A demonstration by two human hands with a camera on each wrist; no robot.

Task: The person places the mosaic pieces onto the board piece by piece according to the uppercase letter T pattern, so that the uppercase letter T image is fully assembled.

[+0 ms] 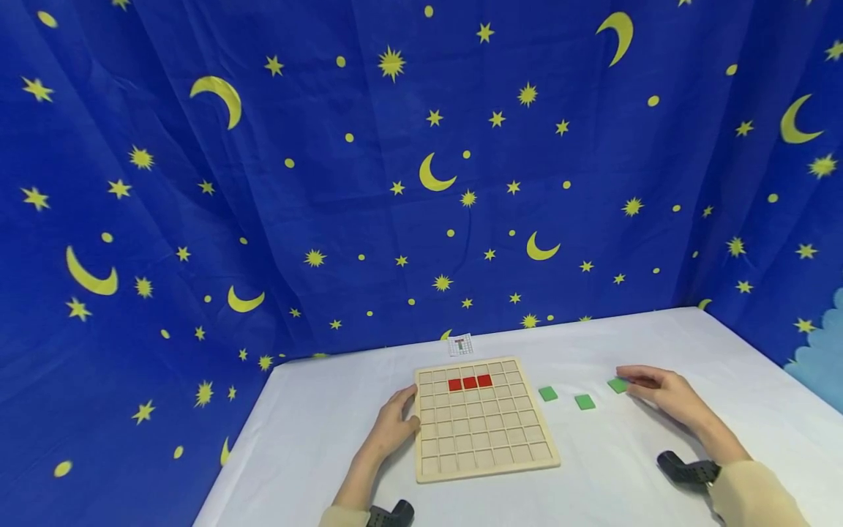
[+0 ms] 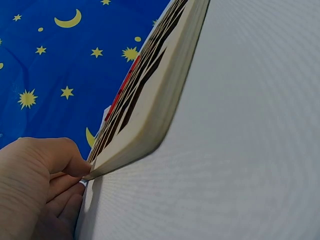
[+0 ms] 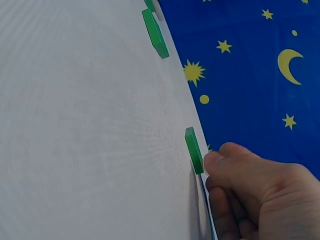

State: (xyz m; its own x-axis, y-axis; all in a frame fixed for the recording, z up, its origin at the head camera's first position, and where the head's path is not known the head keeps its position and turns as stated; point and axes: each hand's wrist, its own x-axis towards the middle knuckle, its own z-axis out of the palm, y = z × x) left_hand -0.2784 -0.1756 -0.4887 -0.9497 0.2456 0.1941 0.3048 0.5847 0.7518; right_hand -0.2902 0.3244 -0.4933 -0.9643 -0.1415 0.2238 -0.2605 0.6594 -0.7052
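Observation:
A light wooden grid board (image 1: 488, 422) lies on the white table, with a row of three red square tiles (image 1: 470, 383) in its upper cells. My left hand (image 1: 388, 427) rests against the board's left edge; the left wrist view shows the bent thumb (image 2: 75, 162) touching that edge. Over on the right, my right hand (image 1: 668, 395) has its fingertips at a green square tile (image 1: 617, 385) lying on the table. In the right wrist view the thumb is beside this green tile (image 3: 194, 151); whether it pinches it is hard to see.
Two more green tiles (image 1: 548, 394) lie between the board and my right hand, one nearer (image 1: 585, 402). A small card (image 1: 460, 345) with a T pattern on a grid lies behind the board. A blue star-and-moon curtain (image 1: 369, 183) stands along the table's far edge.

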